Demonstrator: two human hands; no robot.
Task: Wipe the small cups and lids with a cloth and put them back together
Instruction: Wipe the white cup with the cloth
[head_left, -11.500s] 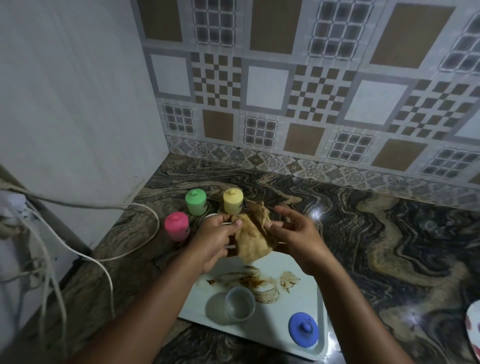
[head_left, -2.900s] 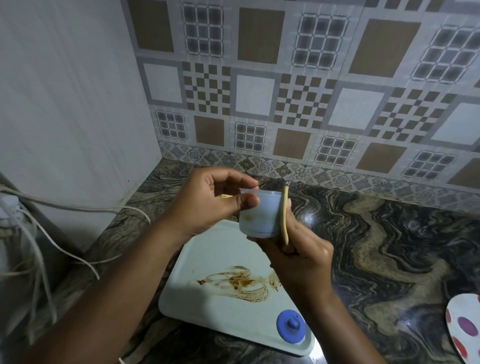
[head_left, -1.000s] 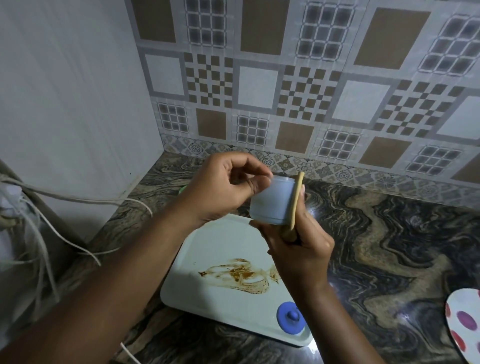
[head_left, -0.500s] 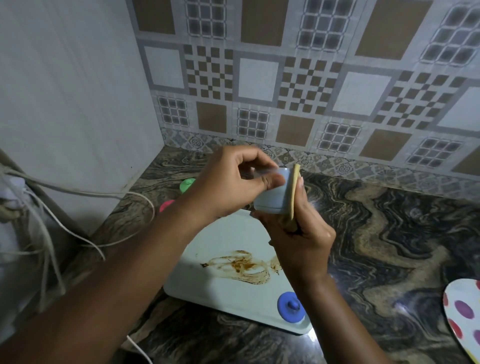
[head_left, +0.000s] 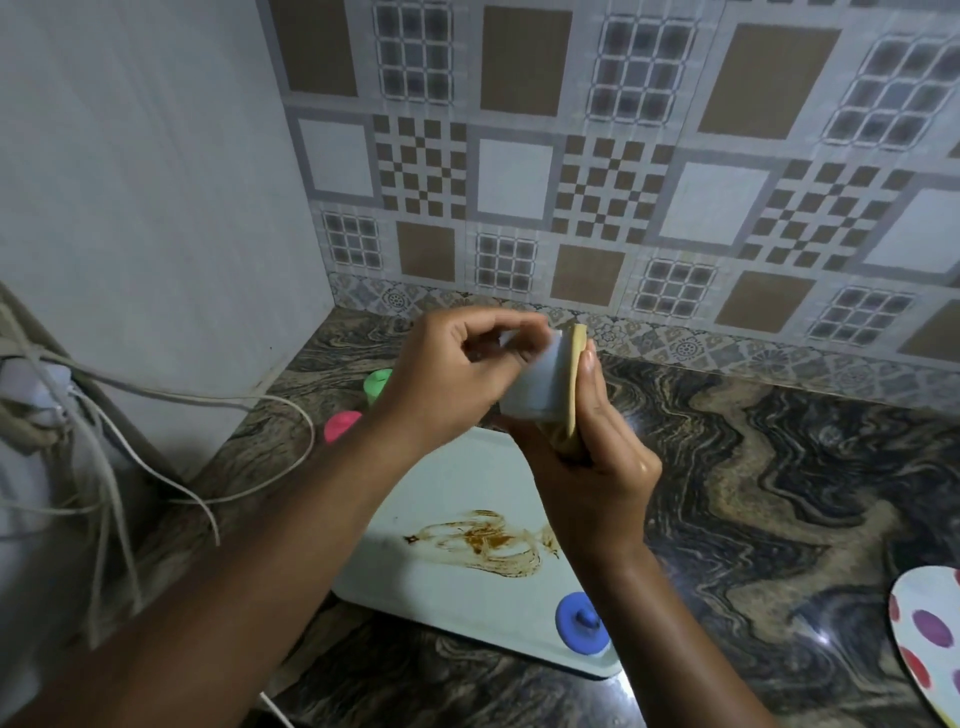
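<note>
Closest in, well below the fingers, the blue lid sits knob up on the near corner of the white tray, with a brown smear on the tray under the right wrist. Up we go: the right hand is curled round a folded tan cloth, its fingers pressing the cloth flat against one end of the pale cup. The cup is in the air above the tray, tipped on its side between both hands. The left hand pinches its other end, thumb and fingertips around it, though that end is blurred. Beyond the left wrist stand a pink cup and, farther back, a green cup on the marbled counter.
</note>
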